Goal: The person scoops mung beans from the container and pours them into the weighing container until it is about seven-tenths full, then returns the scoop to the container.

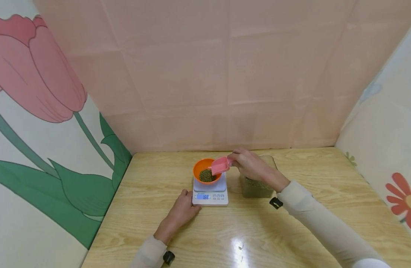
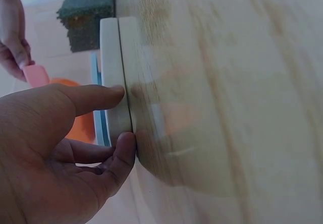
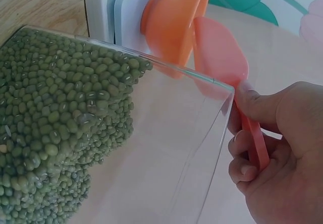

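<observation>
An orange bowl [image 1: 199, 166] with green mung beans [image 1: 206, 175] in it stands on a white kitchen scale [image 1: 210, 201] whose display is lit. My right hand [image 1: 249, 163] grips the handle of a pink scoop [image 1: 220, 165], its lip tilted down over the bowl's right side. In the right wrist view the fingers curl round the scoop's handle, beyond the rim of a clear container [image 3: 212, 80]. My left hand [image 2: 75, 133] holds the scale by its front left corner, thumb against the front edge and fingers at the left side.
Right of the scale, the clear container holds many mung beans [image 3: 65, 98], heaped toward one side in the right wrist view. Everything stands on a wood-grain table [image 1: 151, 178] with a pink cloth backdrop [image 1: 192, 93] behind it. Flower-printed panels [image 1: 41, 93] flank both sides.
</observation>
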`<action>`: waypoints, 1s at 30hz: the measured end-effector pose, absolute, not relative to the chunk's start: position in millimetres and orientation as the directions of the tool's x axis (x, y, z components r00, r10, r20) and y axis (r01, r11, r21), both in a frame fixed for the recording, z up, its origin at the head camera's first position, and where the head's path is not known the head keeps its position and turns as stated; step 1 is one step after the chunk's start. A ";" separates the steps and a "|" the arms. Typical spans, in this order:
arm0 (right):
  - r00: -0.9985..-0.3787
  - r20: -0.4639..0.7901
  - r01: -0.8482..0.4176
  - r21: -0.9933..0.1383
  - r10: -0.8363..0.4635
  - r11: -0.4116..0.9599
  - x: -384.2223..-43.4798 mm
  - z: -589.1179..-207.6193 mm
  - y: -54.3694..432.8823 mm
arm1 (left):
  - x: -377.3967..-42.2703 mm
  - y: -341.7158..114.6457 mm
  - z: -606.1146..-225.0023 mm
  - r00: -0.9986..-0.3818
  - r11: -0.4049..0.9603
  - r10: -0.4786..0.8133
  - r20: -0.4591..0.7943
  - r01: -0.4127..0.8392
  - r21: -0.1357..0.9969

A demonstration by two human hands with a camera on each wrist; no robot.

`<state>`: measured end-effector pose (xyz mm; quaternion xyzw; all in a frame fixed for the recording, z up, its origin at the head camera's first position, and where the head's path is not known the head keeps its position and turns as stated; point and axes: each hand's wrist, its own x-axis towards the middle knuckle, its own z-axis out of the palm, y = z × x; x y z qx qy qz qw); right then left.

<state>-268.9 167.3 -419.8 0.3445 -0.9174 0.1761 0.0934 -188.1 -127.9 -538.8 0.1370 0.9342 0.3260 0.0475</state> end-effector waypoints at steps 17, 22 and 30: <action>-0.744 0.317 -0.663 -0.241 -0.588 0.709 -262.3 -420.4 174.1 | -186.6 -126.8 -540.2 -0.958 0.738 0.287 -0.012 0.214 0.640; -0.738 0.341 -0.667 -0.229 -0.583 0.709 -257.7 -415.9 177.1 | -187.0 -126.4 -539.4 -0.958 0.741 0.286 -0.005 0.218 0.635; -0.728 0.379 -0.669 -0.213 -0.571 0.712 -252.8 -411.0 185.8 | -188.1 -126.9 -539.5 -0.957 0.747 0.290 0.000 0.227 0.626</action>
